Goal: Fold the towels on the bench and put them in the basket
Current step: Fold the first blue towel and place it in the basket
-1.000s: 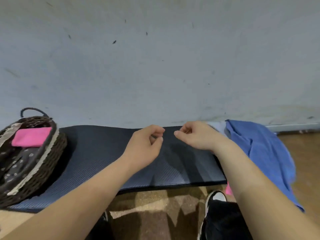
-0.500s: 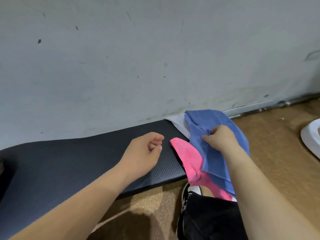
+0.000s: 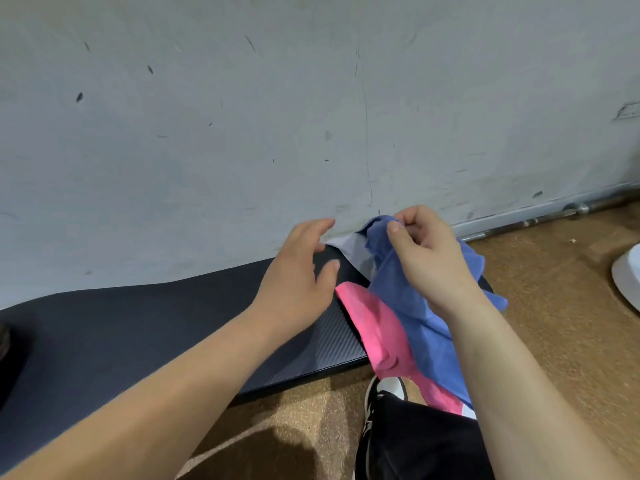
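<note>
A blue towel (image 3: 408,299) lies bunched at the right end of the dark padded bench (image 3: 138,334). My right hand (image 3: 426,251) pinches its top edge and lifts it near the wall. Under it a pink towel (image 3: 377,327) hangs over the bench end toward the floor, and a pale grey towel (image 3: 349,245) peeks out against the wall. My left hand (image 3: 298,275) hovers over the bench just left of the towels, fingers spread and relaxed, holding nothing. The basket is out of view.
A grey scuffed wall (image 3: 277,116) stands right behind the bench. Brown cork-like floor (image 3: 561,306) spreads to the right, with a white rounded object (image 3: 628,275) at the right edge. My shoe (image 3: 384,396) and dark trouser leg are below the bench end.
The view swung right, so the basket left the frame. My right hand took the blue towel and raised its edge toward the wall. My left hand uncurled and moved toward the towels.
</note>
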Action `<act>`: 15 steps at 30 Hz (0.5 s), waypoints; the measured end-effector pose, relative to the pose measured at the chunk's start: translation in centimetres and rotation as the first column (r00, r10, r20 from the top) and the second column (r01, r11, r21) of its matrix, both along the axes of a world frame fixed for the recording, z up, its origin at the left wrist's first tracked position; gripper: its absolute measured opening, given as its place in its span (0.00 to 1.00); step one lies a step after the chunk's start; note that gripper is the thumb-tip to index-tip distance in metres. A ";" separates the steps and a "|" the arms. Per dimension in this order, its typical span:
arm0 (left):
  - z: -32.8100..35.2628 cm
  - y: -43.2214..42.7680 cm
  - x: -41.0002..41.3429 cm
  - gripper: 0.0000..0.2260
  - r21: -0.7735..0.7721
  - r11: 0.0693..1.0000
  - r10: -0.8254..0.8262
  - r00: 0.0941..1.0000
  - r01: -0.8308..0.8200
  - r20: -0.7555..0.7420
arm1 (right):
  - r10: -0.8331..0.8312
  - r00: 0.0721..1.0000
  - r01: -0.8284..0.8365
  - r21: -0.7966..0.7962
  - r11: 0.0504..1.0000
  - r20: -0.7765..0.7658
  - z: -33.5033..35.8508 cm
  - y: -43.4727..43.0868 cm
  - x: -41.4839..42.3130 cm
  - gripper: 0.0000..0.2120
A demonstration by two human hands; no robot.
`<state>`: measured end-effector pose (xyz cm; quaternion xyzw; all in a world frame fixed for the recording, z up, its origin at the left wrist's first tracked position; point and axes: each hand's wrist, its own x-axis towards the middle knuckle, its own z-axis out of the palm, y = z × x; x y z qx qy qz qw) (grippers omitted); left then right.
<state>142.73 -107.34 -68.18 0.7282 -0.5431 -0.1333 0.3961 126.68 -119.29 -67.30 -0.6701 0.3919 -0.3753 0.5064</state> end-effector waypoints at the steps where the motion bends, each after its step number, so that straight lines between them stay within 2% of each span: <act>1: 0.5 -0.8 0.2 0.25 -0.025 1.000 -0.007 1.000 0.008 0.015 | 0.040 0.999 -0.040 0.011 0.999 0.031 0.3 0.5 0.1 0.07; 5: 1.1 -3.5 0.7 0.26 -0.025 0.992 -0.122 0.989 0.124 0.087 | 0.192 0.964 -0.211 0.088 0.974 0.184 1.7 2.3 0.6 0.07; 7: 0.6 -4.5 1.0 0.19 -0.010 0.988 -0.155 0.986 0.156 0.060 | 0.230 0.925 -0.281 0.138 0.950 0.304 2.2 2.7 0.8 0.07; 10: 0.1 -5.8 1.4 0.05 0.062 0.995 -0.087 0.996 0.084 0.036 | 0.230 0.829 -0.399 0.250 0.882 0.509 2.7 2.7 0.5 0.06; 12: 0.1 -6.2 1.8 0.07 0.022 0.999 -0.025 1.000 0.025 -0.011 | 0.215 0.768 -0.462 0.290 0.838 0.603 2.9 2.3 0.2 0.06; 14: 0.7 -6.5 2.5 0.13 -0.057 0.995 0.082 0.993 -0.087 -0.087 | 0.159 0.804 -0.388 0.303 0.870 0.573 2.7 1.9 0.0 0.06; 15: 1.3 -6.5 3.0 0.14 -0.090 0.984 0.142 0.982 -0.154 -0.124 | 0.110 0.866 -0.263 0.258 0.930 0.488 2.4 1.7 -0.1 0.05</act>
